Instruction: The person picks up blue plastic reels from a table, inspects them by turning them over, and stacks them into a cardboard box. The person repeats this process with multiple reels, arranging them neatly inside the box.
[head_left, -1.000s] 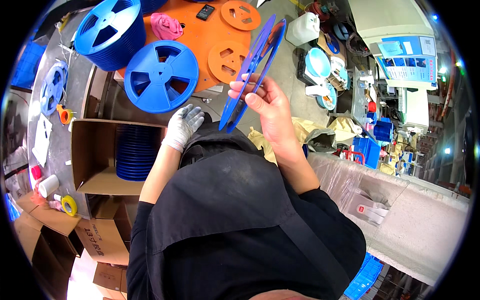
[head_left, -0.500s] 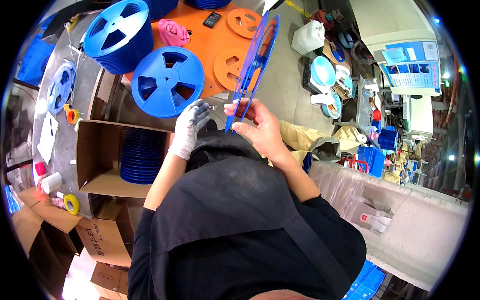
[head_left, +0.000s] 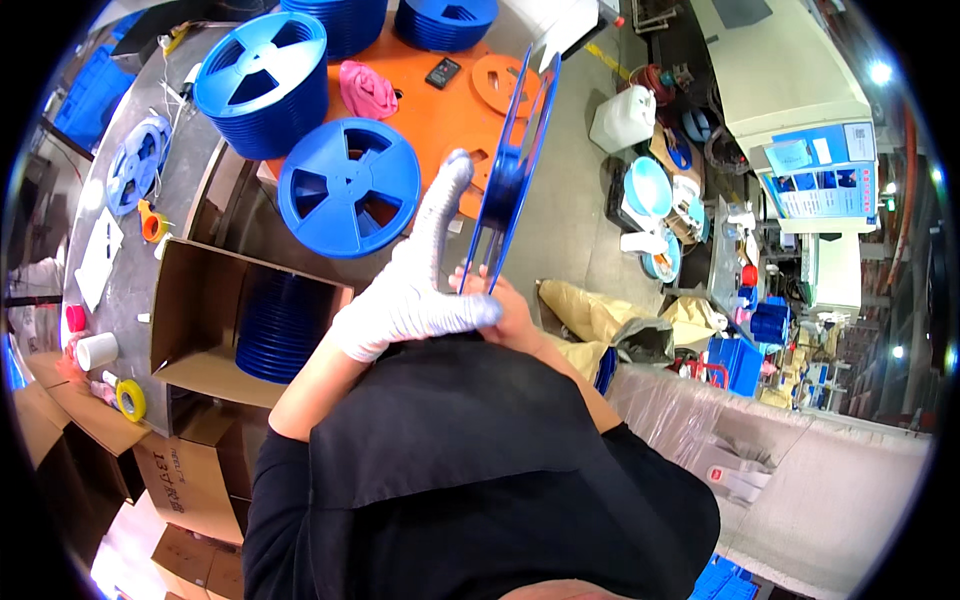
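Observation:
A blue two-flange plastic reel [head_left: 508, 175] stands on edge in front of me, a little tilted. My bare right hand [head_left: 512, 318] is closed on its lower rim. My left hand [head_left: 400, 290], in a white striped glove, is spread close to the reel's left side. Its fingers point up and its thumb reaches across to the right, over part of my right hand. Whether the glove touches the reel I cannot tell. Another blue reel [head_left: 349, 188] lies flat just beyond my left hand, on the near side of the orange table [head_left: 425, 110].
Stacks of blue reels [head_left: 262, 80] stand farther back, near a pink cloth [head_left: 367, 90] and a black phone [head_left: 442, 72]. An open cardboard box [head_left: 195, 300] at my left holds several dark blue reels. Brown paper sacks [head_left: 580, 310] lie at my right.
My left hand has moved right, from beside the flat reel to the held reel, and spread its thumb. The held reel has turned slightly, showing more of its hub. The view has shifted a little.

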